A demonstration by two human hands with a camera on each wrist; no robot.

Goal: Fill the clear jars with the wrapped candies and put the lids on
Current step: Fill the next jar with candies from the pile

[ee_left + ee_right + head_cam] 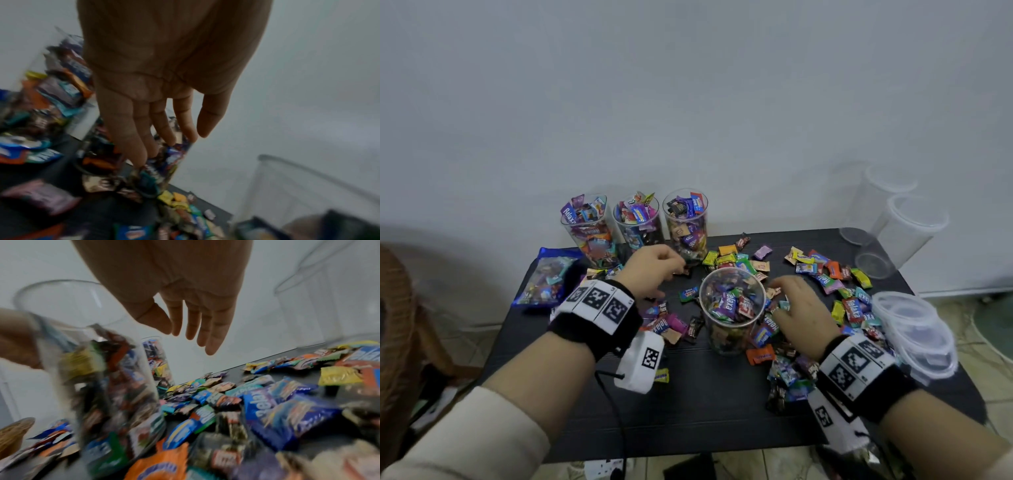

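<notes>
A clear jar [732, 310], about three-quarters full of wrapped candies, stands in the middle of the black table [705, 411]. Three full jars [635, 222] line the back edge without lids. Loose wrapped candies [825, 274] lie scattered around, most to the right. My left hand [674, 267] hovers left of the middle jar with straight fingers [131, 142] pointing down and nothing in them. To the right of that jar [98, 369], my right hand [780, 284] is spread over the candies [267, 410], fingers [213, 337] straight and empty.
A stack of clear lids [914, 329] sits at the table's right edge. Empty clear jars [904, 219] lie and stand at the back right. A blue candy bag [548, 277] lies at the left edge. A wicker chair [393, 325] stands to the left.
</notes>
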